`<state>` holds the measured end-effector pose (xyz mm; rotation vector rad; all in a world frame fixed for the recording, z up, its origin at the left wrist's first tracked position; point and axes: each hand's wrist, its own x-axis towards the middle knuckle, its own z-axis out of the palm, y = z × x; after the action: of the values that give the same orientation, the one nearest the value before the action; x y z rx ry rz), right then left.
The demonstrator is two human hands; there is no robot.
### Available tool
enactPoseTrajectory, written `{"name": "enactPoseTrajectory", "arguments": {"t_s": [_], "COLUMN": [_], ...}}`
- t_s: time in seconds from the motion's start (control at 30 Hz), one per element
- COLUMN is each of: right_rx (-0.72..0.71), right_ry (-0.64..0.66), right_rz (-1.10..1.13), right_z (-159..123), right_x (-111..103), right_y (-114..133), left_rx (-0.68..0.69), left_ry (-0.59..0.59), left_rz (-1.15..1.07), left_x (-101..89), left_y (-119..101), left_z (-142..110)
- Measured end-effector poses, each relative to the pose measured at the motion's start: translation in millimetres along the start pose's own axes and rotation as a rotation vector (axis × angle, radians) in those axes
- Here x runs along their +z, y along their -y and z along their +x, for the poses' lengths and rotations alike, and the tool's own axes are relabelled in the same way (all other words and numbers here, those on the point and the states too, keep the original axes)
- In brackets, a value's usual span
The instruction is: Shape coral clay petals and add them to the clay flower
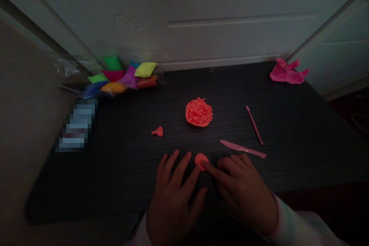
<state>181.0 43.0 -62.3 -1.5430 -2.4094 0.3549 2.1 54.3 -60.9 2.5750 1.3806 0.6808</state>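
A small flat disc of orange-red modelling clay (198, 158) lies on the dark table near its front edge. My right hand (242, 188) presses on it with an outstretched index finger, the other fingers loosely bent. My left hand (178, 196) rests open with spread fingers, its index fingertip at the disc's lower left edge. Beyond my hands stands a ruffled clay flower (198, 112) of the same colour. A little clay scrap (158, 132) with a narrow tail lies left of the flower. To the right are a pink plastic knife (242, 148) and a thin pink modelling stick (254, 125).
Colourful clay packets (123, 78) in clear plastic sit at the table's back left. Below them lies a phone-like object (77, 125), its screen pixelated. A crumpled bright pink piece (289, 72) is at the back right corner. White panelling (219, 38) rises behind the table (115, 184).
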Motion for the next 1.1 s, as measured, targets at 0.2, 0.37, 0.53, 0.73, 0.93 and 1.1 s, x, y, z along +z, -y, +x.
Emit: {"name": "enactPoseTrajectory", "arguments": {"t_s": [0.2,0.37,0.53,0.73,0.93,1.1], "right_rx": [0.014,0.042,0.055,0.067,0.239,0.291], "right_ry": [-0.031,-0.066,-0.06,-0.136,-0.348,-0.179], "right_rz": [0.062,0.029,0.027,0.062,-0.087,-0.076], "right_z": [0.2,-0.6,-0.5,0.6,-9.4,-2.6], "right_x": [0.5,4.0,4.9,4.9,-1.3,-14.5], "right_y": [0.1,1.2,3.0,-0.2,-28.6,-43.8], "left_rx": [0.016,0.075,0.084,0.032,0.063,0.065], "left_ry": [-0.008,0.049,0.064,-0.024,0.069,0.018], "left_rz": [0.047,0.108,0.111,0.062,0.071,0.097], "left_x": [4.4,6.2,6.0,6.6,4.2,3.6], "left_y": [2.3,9.8,8.5,4.1,7.8,3.4], "left_z": [-3.5,-10.0,-9.6,-4.8,-6.1,-1.2]}}
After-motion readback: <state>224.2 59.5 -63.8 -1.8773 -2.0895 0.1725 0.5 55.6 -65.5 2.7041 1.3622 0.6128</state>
